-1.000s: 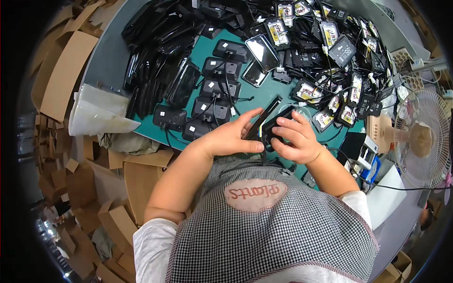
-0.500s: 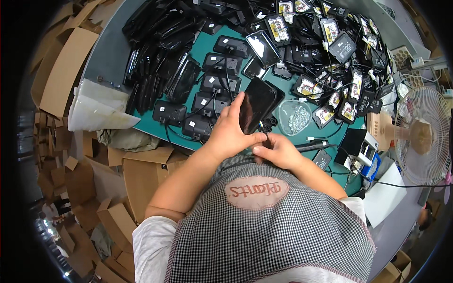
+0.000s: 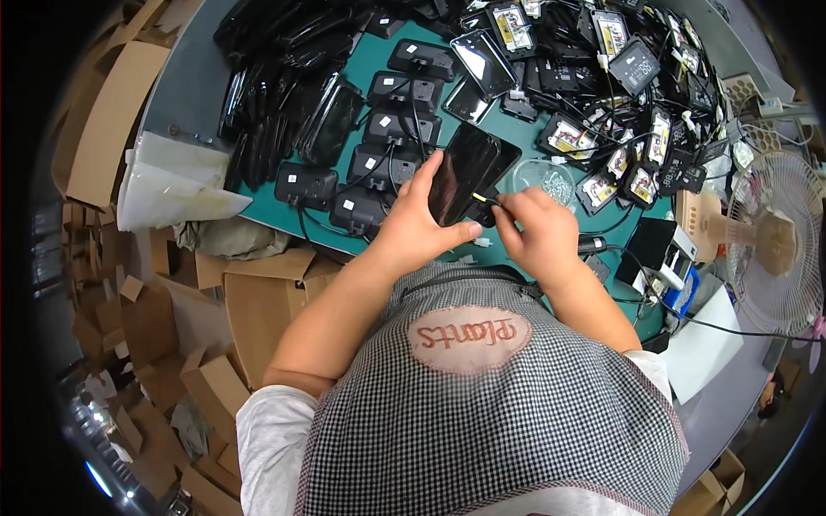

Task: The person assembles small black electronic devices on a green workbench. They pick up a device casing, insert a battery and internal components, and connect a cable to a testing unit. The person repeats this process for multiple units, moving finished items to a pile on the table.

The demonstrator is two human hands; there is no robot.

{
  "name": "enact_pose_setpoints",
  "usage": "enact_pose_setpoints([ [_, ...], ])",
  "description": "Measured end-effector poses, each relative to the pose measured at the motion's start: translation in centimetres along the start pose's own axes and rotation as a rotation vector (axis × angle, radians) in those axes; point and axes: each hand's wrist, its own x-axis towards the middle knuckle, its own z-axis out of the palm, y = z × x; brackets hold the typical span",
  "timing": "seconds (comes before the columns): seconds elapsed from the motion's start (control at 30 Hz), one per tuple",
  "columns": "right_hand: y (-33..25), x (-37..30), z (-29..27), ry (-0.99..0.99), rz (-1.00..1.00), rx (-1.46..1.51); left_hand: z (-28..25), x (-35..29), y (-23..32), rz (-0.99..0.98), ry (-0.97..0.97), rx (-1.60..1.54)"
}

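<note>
A black device with a glossy face [image 3: 465, 168] is tilted over the near middle of the green mat. My left hand [image 3: 420, 215] grips its left and lower edge, with the thumb stretched toward the right. At the device's lower right, my right hand [image 3: 544, 230] pinches a thin dark cable [image 3: 487, 200] with a yellow part on it. The cable's far end meets the device, but the joint is too small to make out. Small white connectors [image 3: 482, 242] lie just below the device. Behind my right hand stands a clear round tub of screws [image 3: 551, 179], partly covered by the fingers.
Several black housings with cables [image 3: 404, 90] stand in rows left of centre. Dark wrapped panels [image 3: 288, 112] are heaped at the far left. Display boards with wires [image 3: 632, 64] pile up at the right, near a fan [image 3: 774, 245]. A screwdriver-like black tool [image 3: 592, 245] lies beside my right wrist.
My right hand has risen from the apron's edge to the device's lower right side, now pinching the cable there. The left hand keeps its grip, and the device has shifted slightly.
</note>
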Motion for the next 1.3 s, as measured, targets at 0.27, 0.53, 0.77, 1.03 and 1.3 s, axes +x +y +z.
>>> enact_pose_setpoints([
  [0.27, 0.6, -0.9, 0.0, -0.047, -0.110, -0.209, 0.8, -0.4, -0.2, -0.057, 0.047, -0.003],
  [0.53, 1.1, 0.8, -2.5, -0.639, 0.554, -0.025, 1.2, -1.3, -0.4, 0.264, 0.075, 0.304],
  [0.77, 2.3, -1.0, 1.3, -0.150, 0.338, 1.516, 1.6, -1.8, -0.3, 0.321, -0.207, 0.113],
  [1.03, 2.8, -1.7, 2.3, -0.165, 0.315, 1.382, 1.8, -2.0, 0.5, 0.142, -0.315, 0.077],
  [1.3, 2.3, -2.2, 3.3, -0.140, 0.492, 1.476, 1.2, -3.0, 1.2, 0.125, -0.455, 0.250],
])
